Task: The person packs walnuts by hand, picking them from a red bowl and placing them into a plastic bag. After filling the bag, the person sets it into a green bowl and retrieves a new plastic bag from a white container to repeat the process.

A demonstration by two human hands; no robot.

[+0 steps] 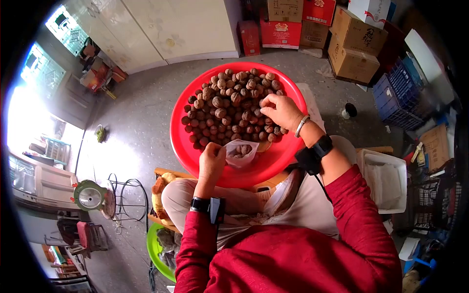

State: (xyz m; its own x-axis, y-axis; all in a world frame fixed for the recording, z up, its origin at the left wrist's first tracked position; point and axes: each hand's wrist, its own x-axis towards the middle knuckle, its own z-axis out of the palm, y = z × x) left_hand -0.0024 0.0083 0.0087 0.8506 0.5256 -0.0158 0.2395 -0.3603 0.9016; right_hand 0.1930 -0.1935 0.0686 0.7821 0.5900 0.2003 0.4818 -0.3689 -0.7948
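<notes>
A large red basin (186,151) holds many brown walnuts (221,113), heaped toward its far side. My left hand (212,163) is closed on the edge of a small whitish bag (241,162) at the near side of the basin. The bag's mouth is open and several walnuts lie inside it. Over the right part of the heap is my right hand (283,111), its fingers bent down and pressed together at the walnuts. What those fingertips hold, if anything, is too small to make out.
A green basin (154,246) with greyish contents stands low at the left, and a white tub (403,188) at the right. Cardboard boxes (352,58) and a blue crate (396,100) are at the back right. A dark cup (349,110) stands on the floor.
</notes>
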